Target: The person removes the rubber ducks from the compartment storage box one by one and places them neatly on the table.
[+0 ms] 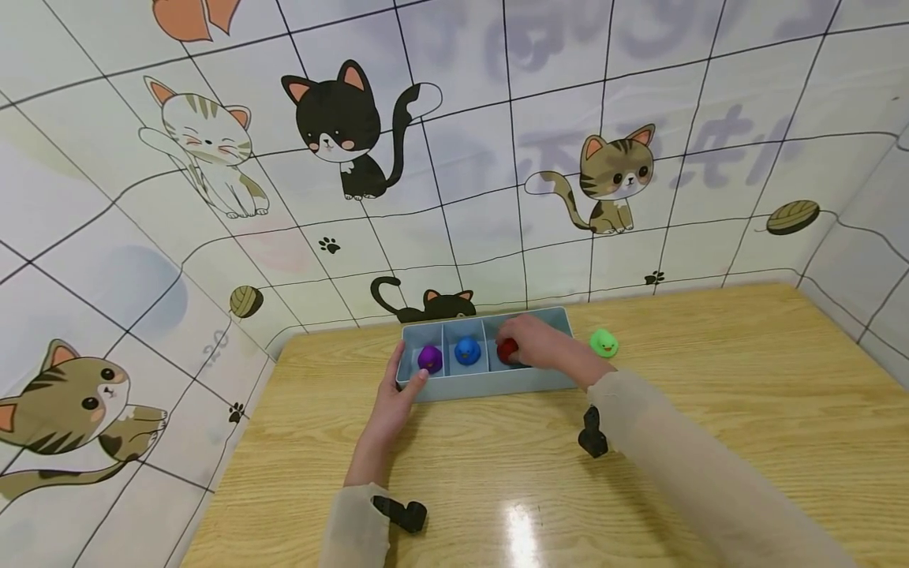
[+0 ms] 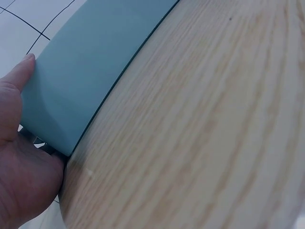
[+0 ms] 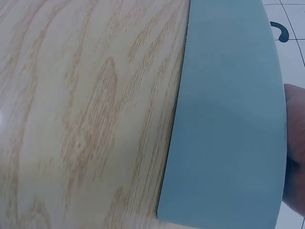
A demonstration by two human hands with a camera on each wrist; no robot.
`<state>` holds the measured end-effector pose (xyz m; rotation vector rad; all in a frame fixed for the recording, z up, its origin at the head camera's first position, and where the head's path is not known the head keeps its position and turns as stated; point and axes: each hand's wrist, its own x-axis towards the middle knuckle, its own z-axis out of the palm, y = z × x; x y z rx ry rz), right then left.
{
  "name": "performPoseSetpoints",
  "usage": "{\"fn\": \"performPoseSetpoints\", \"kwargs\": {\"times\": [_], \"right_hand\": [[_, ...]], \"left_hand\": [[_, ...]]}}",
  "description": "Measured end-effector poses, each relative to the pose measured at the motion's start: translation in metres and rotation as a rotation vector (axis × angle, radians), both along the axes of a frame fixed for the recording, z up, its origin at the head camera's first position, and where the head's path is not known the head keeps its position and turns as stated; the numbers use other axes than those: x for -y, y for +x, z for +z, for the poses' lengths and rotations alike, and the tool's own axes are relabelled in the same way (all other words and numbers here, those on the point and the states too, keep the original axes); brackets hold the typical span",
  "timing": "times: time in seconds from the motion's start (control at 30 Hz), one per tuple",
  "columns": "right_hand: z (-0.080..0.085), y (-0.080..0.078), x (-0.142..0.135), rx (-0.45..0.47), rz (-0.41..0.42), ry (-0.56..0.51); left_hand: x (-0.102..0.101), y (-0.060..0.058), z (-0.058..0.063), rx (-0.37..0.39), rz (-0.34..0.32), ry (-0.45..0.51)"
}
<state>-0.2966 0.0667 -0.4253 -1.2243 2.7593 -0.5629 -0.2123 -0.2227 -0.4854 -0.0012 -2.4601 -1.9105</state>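
A grey-blue box (image 1: 490,386) with three compartments stands at the back of the table, its long front wall (image 2: 90,71) filling much of the left wrist view. My left hand (image 1: 389,408) grips the box's left end, thumb at the front rim and fingers along the side. In the right compartment, my right hand (image 1: 534,341) pinches a red toy duck (image 1: 506,352), partly covered by the fingers. A purple duck (image 1: 429,360) sits in the left compartment and a blue duck (image 1: 467,350) in the middle one. The box wall hides the right fingertips in the right wrist view.
A green toy duck (image 1: 604,344) stands on the wooden table (image 1: 483,457), just right of the box. Behind the box rises a wall (image 1: 483,197) covered with cat drawings and grid lines. Black wrist mounts (image 1: 592,434) stick out from both sleeves.
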Motion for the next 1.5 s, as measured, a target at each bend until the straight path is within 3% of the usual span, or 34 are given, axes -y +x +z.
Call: {"fn": "performPoseSetpoints", "kwargs": {"times": [0.33, 0.73, 1.03, 1.27, 1.5], "right_hand": [[0.002, 0.002, -0.001, 0.012, -0.011, 0.058], [0.002, 0.005, -0.003, 0.103, -0.076, -0.154], [0.026, 0.015, -0.012, 0.178, -0.166, -0.32], [0.042, 0.018, -0.029, 0.139, -0.193, -0.356], [0.045, 0.019, -0.055, 0.087, -0.197, -0.358]], "left_hand": [[-0.001, -0.001, -0.003, 0.014, -0.018, -0.008], [0.002, -0.002, -0.002, 0.028, 0.001, -0.023], [0.002, -0.001, -0.001, 0.043, -0.01, -0.013], [0.001, -0.004, -0.001, 0.038, -0.017, -0.017], [0.004, -0.002, -0.002, 0.058, -0.013, -0.035]]}}
